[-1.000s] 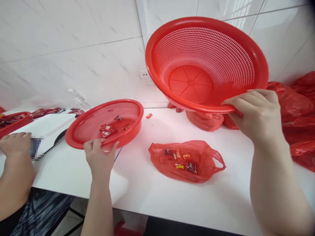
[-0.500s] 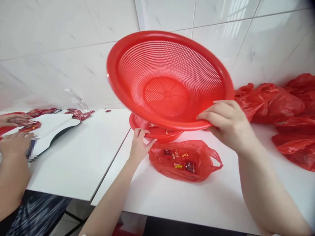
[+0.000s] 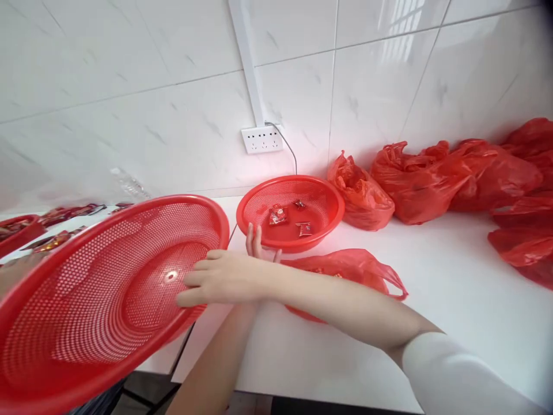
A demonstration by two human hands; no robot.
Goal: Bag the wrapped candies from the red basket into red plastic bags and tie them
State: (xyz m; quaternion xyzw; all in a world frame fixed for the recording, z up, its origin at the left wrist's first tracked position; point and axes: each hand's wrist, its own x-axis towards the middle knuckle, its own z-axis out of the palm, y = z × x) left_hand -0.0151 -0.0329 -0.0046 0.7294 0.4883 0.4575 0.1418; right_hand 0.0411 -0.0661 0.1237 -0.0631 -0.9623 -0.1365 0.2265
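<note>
My right hand (image 3: 224, 279) grips the rim of a large red plastic colander (image 3: 142, 288), which is empty and tilted toward me at the left. Behind my crossing right forearm, my left hand (image 3: 254, 242) shows a few fingers, apart and up against the near left edge of a smaller red colander (image 3: 298, 246). Several small wrapped snack packets (image 3: 277, 215) lie in this smaller colander. In front of it sits a red plastic bag (image 3: 349, 262) with a loop handle, partly covered by my forearm; only bits of its contents show.
Several filled red plastic bags (image 3: 419, 181) line the wall at the right. A white socket panel (image 3: 261, 139) with a cable is on the tiled wall. At the far left, a co-worker's hand (image 3: 17, 274) and a red tray (image 3: 19, 235) show partly behind the large colander.
My right hand has swung the large colander from above the smaller one down to the left, across my left arm. The smaller colander and its packets are now uncovered.
</note>
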